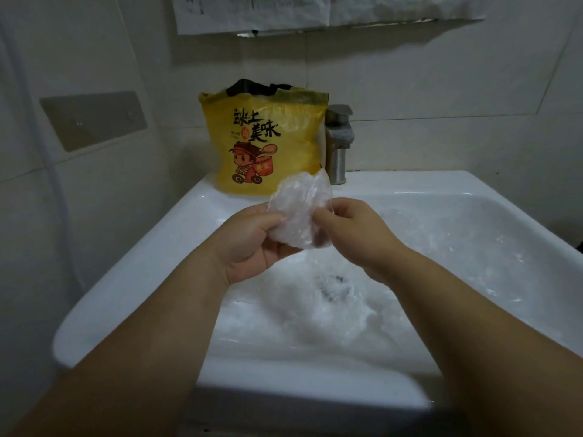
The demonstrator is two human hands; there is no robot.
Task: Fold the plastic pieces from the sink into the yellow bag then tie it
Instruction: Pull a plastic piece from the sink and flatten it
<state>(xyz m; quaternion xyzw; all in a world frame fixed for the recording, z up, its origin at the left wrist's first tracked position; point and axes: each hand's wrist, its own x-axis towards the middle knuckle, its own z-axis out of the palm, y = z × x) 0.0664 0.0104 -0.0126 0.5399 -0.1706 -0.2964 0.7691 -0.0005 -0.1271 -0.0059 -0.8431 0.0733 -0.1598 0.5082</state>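
Observation:
A crumpled clear plastic piece (301, 212) is held above the white sink (132, 266). My left hand (252, 244) grips its left side with thumb on top. My right hand (356, 234) pinches its right edge. More clear plastic pieces (315, 313) lie in the sink basin, over the drain. The yellow bag (268, 140), printed with black characters and a cartoon figure, stands upright on the sink's back ledge, its mouth open with black handles showing at the top.
A metal faucet (339, 143) stands right of the bag on the back ledge. White tiled walls close in behind and at left, with a clear plate (93, 119) stuck on the left wall. Paper sheets (284, 11) hang above.

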